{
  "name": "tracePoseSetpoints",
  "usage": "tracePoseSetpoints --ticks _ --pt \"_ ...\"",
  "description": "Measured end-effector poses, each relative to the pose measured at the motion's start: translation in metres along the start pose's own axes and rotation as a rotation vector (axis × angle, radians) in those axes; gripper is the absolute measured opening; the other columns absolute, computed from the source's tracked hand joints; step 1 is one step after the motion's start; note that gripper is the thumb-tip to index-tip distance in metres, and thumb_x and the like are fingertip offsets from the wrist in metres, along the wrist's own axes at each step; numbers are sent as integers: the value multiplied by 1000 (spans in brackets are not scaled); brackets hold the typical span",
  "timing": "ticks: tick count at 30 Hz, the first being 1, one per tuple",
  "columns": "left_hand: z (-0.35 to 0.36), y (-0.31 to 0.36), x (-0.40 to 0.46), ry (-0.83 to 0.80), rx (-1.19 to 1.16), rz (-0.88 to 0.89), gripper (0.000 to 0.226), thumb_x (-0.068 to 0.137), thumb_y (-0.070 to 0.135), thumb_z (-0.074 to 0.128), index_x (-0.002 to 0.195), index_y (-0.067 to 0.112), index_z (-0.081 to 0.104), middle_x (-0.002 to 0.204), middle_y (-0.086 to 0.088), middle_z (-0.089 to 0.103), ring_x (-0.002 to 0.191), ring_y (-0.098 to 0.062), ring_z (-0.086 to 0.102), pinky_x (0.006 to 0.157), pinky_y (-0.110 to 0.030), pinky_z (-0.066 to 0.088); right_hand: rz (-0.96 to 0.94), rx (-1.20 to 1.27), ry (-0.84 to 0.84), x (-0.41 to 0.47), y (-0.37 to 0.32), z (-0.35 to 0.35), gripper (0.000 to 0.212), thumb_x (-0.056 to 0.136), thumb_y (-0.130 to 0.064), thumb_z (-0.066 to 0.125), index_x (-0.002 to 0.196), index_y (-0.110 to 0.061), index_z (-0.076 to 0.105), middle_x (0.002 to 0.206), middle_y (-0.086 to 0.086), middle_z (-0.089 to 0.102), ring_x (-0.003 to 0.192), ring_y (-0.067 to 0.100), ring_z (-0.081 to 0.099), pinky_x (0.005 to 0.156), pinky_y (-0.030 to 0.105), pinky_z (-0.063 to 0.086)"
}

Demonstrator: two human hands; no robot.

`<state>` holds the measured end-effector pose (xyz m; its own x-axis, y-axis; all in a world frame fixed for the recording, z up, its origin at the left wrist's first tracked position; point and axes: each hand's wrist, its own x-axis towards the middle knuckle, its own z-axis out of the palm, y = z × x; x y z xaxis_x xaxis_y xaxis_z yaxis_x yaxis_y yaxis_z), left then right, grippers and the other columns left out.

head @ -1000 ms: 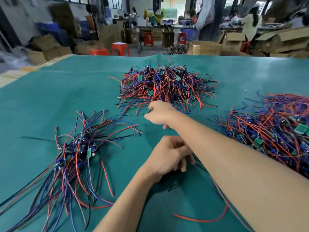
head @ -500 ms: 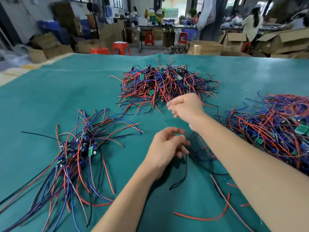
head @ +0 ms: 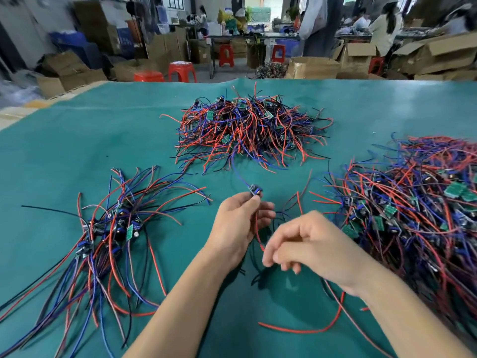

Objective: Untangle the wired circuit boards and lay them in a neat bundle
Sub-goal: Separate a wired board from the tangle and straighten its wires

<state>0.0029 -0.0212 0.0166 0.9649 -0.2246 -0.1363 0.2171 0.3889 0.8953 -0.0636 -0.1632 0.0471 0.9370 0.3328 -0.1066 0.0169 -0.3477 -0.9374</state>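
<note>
I saw the small wired circuit board with its dark blue component (head: pixel 255 189) sitting at the tips of the left hand (head: pixel 238 223), pinched between thumb and forefinger, wrist tilted up. Its blue lead ran toward twelve o'clock into the far tangled heap of red, blue and black wires (head: pixel 247 127); its red lead dropped toward six o'clock, past the right hand (head: pixel 307 244). That hand hovered just beside, fingers loosely curled; whether it pinched the lead I could not tell. The combed-out bundle of boards (head: pixel 103 233) lay at nine o'clock on the green mat (head: pixel 103 140), nearer the left hand, I judged.
</note>
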Motion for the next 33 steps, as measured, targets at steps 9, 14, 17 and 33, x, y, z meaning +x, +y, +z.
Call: tracePoseSetpoints --ticks 9,14,17,33 --pt "-2 -1 -6 -168 213 52 17 100 8 53 98 -5 64 71 -5 63 51 -10 50 42 -16 35 -17 167 528 13 21 -15 10 92 -16 71 81 -16 71 72 5 74 58 18 60 42 25 41" --pt "-3 -2 -12 -425 455 66 29 100 14 55 72 14 61 64 2 56 47 -7 40 42 -14 26 44 436 496 17 24 -17 18 95 -21 67 91 -8 79 70 7 64 50 14 51 37 24 34" --pt "-5 -1 -12 -458 463 61 29 100 16 56 72 13 62 62 3 51 46 -6 33 41 -15 23 39 435 396 14 22 -21 13 92 -14 69 93 -7 81 66 4 64 49 9 48 39 20 29" --pt "-9 -3 -9 -576 519 58 21 99 23 57 100 8 72 56 6 43 48 -6 29 42 -14 19 -198 375 1205 5 32 -64 31 89 -15 77 59 -16 70 49 -4 57 43 9 49 38 22 35"
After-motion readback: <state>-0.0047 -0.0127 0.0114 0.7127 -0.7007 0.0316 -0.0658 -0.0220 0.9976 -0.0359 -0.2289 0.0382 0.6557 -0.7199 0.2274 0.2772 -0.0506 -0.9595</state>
